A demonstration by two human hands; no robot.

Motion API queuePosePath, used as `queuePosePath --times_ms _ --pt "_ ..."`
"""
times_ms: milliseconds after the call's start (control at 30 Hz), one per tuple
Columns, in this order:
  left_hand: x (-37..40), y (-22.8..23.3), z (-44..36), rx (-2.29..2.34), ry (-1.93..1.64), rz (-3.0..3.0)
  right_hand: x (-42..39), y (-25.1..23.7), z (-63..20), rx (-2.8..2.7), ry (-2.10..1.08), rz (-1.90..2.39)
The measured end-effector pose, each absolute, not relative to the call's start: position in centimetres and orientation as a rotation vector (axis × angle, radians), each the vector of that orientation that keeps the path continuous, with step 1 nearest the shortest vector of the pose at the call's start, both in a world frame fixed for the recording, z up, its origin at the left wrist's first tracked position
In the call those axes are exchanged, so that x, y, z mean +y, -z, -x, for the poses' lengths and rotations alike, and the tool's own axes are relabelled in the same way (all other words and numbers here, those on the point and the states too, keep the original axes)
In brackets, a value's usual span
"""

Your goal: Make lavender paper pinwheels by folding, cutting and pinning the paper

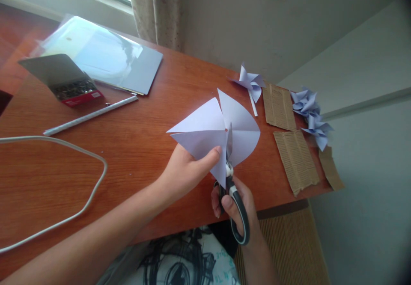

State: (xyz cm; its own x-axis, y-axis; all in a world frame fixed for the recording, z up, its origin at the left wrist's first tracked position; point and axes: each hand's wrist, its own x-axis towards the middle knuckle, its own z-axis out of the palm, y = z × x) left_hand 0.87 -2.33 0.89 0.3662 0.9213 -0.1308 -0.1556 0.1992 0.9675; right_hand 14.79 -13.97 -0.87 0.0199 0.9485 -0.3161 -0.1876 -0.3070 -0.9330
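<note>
Lavender paper square, already slit from its corners, is pinched near its lower edge by the left hand, thumb on top, held just above the reddish wooden surface. The right hand has its grip closed round the loops of black-handled scissors, whose blades look nearly shut at the sheet's centre. By my judgement a slit toward the middle is being cut; finishing it calls for stopping short of the centre. Far left, an open red box holds small dark metal pieces, too small to identify. Finished paper pinwheels lie beside corrugated cardboard strips.
</note>
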Motion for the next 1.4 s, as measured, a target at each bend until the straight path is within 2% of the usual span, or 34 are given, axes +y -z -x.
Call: queuePosePath --times_ms 1000,1200,1400 --pt "-2.3 -1.1 -0.8 0.955 -0.853 -1.165 -13.6 0.3 -14.1 -0.810 -1.389 1.478" --pt "-1.7 -1.0 -0.4 1.039 -1.019 -1.044 -14.5 0.9 -14.9 -0.855 -1.489 1.397" --pt "-0.6 -0.6 -0.1 0.992 -1.268 -0.676 -15.3 0.4 -16.6 -0.981 -1.530 1.392"
